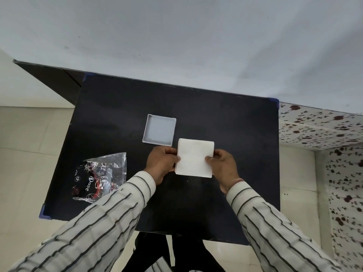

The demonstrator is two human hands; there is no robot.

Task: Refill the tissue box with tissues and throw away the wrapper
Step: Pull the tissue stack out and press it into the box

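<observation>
A white square stack of tissues [194, 157] is held above the black table [235, 134], gripped on both sides. My left hand [162, 163] pinches its left edge and my right hand [223, 165] holds its right edge. Just beyond and to the left sits the open square grey tissue box [159, 130], with nothing inside it. The clear plastic wrapper [102, 176] with black and red print lies crumpled near the table's left front corner, apart from both hands.
A white wall rises behind the table. Pale floor tiles lie to the left and front. A floral-patterned surface [334, 134] stands to the right of the table. The table corners carry blue caps [44, 213].
</observation>
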